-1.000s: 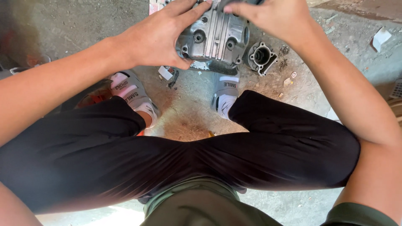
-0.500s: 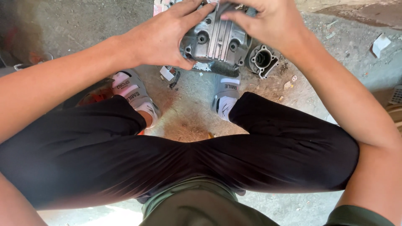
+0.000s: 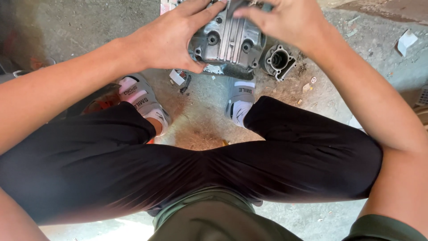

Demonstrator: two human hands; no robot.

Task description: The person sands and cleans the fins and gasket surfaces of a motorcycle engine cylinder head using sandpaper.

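Note:
A grey cast-metal engine cover (image 3: 229, 47) with ribs and bolt holes is held up above the concrete floor at the top middle of the head view. My left hand (image 3: 171, 38) grips its left side, thumb underneath and fingers over the top. My right hand (image 3: 287, 20) holds its upper right edge, fingertips pinched on the rim. A smaller round metal engine part (image 3: 278, 60) with a central bore lies on the ground just right of the cover.
I am squatting, black-trousered knees (image 3: 200, 169) across the middle, feet in grey sandals (image 3: 140, 100) and white socks (image 3: 240, 100). Small scraps and a white bit (image 3: 177, 78) litter the dusty floor. A white paper piece (image 3: 405, 42) lies at the far right.
Both hands and the cover have shifted slightly up and right in view; my right fingers have curled closer over the cover's top edge.

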